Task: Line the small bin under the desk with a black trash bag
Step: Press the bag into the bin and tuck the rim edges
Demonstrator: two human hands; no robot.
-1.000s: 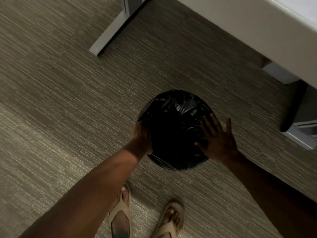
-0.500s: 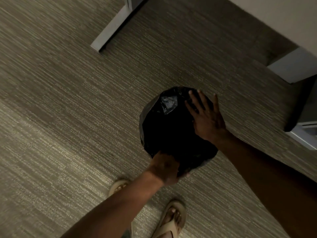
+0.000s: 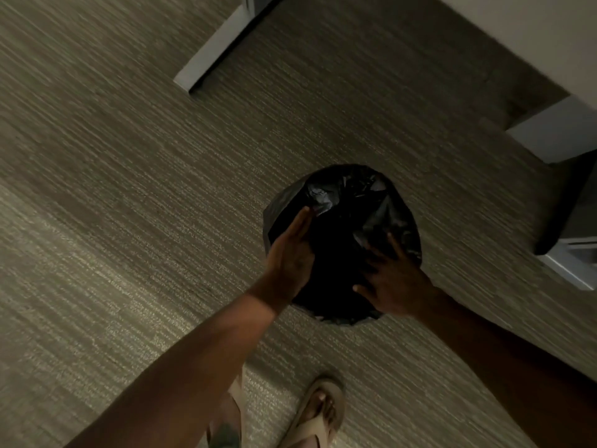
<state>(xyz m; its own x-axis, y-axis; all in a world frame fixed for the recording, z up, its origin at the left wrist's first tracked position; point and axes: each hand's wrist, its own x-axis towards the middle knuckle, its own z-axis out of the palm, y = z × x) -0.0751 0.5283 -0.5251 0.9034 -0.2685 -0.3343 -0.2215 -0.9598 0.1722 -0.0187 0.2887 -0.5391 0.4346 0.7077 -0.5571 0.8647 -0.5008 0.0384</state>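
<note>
A small round bin stands on the carpet, wholly wrapped by a black trash bag [image 3: 349,202] that covers its rim and sides; the bin's own surface is hidden. My left hand [image 3: 292,250] lies flat against the bag on the bin's left side, fingers straight and together. My right hand [image 3: 392,279] rests on the near right part of the rim, fingers spread over the plastic. Neither hand grips anything that I can see.
A white desk edge [image 3: 529,37] runs across the top right. A grey desk foot [image 3: 213,50] lies at the top middle and another grey leg [image 3: 555,130] at the right, beside a dark unit [image 3: 578,221]. My sandalled feet [image 3: 319,412] stand below the bin.
My left hand moved from the bin's near edge up to its left side. My right hand slid from the far right of the rim down to the near right.
</note>
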